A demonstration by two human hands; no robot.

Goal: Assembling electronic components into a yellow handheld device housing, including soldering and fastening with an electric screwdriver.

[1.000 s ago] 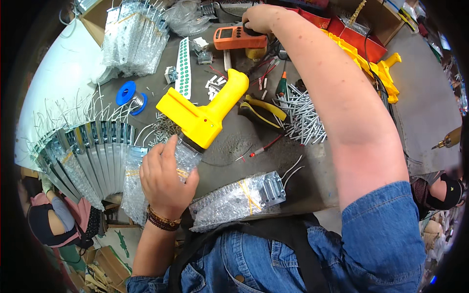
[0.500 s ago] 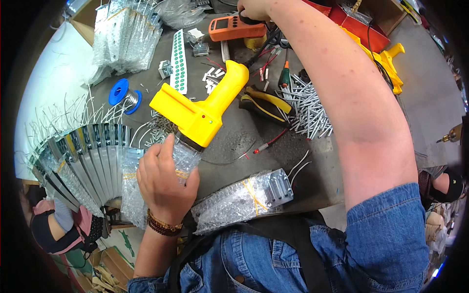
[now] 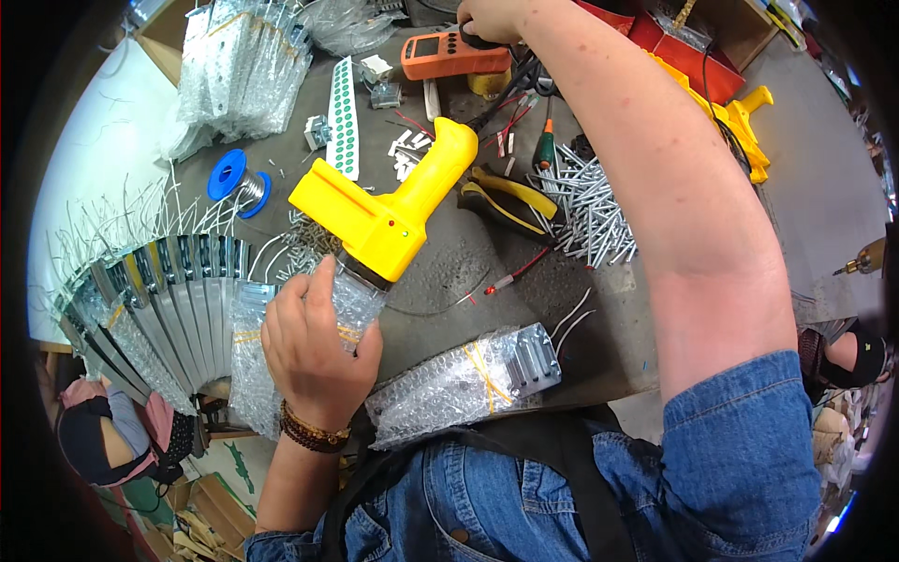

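Left hand (image 3: 318, 342): fingers loosely spread over bubble wrap (image 3: 363, 302), hold unclear; right hand (image 3: 492, 21) curled at orange meter (image 3: 440, 58), grip hidden. Yellow tool housing (image 3: 386, 220) mid-bench (image 3: 426, 323); a left-hand nudge could scatter adjacent screws (image 3: 304, 245).

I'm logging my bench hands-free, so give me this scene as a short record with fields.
Left hand: fingers spread, on or just over bubble wrap
Right hand: at the orange meter, partly cut off by the picture's top edge
Mid-bench: yellow device with a handle
Right of it: pliers, pile of silver rods
Left of it: blue spool
Nearest the body: banded bubble-wrapped pack
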